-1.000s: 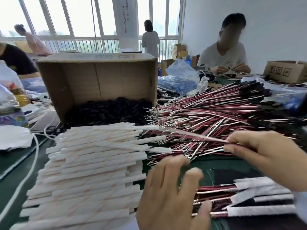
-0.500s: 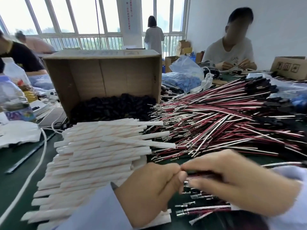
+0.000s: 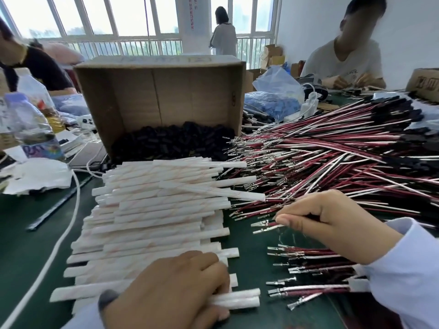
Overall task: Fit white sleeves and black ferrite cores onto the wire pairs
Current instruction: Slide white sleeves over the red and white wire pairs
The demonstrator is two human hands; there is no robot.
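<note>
A stack of white sleeves (image 3: 154, 210) lies on the green table in front of me. My left hand (image 3: 171, 288) lies on its near end, and two sleeves (image 3: 240, 298) stick out to the right between my curled fingers and thumb. My right hand (image 3: 332, 224) pinches a red and white wire pair (image 3: 263, 227) with its metal terminals pointing left. Behind it spreads a large heap of loose wire pairs (image 3: 332, 162). Black ferrite cores (image 3: 171, 138) fill the bottom of an open cardboard box (image 3: 161, 91). Several wire pairs (image 3: 308, 269) lie under my right wrist.
Plastic bottles (image 3: 31, 124) and crumpled white plastic (image 3: 35, 174) sit at the left. A white cable (image 3: 59, 236) runs down the table. A blue plastic bag (image 3: 273, 100) stands behind the wire heap. A person (image 3: 344, 58) works across the table at the right.
My hands were together at the middle of the table. The left hand has gone down onto the sleeve stack, and the right hand has drawn back to the right with the wire pair.
</note>
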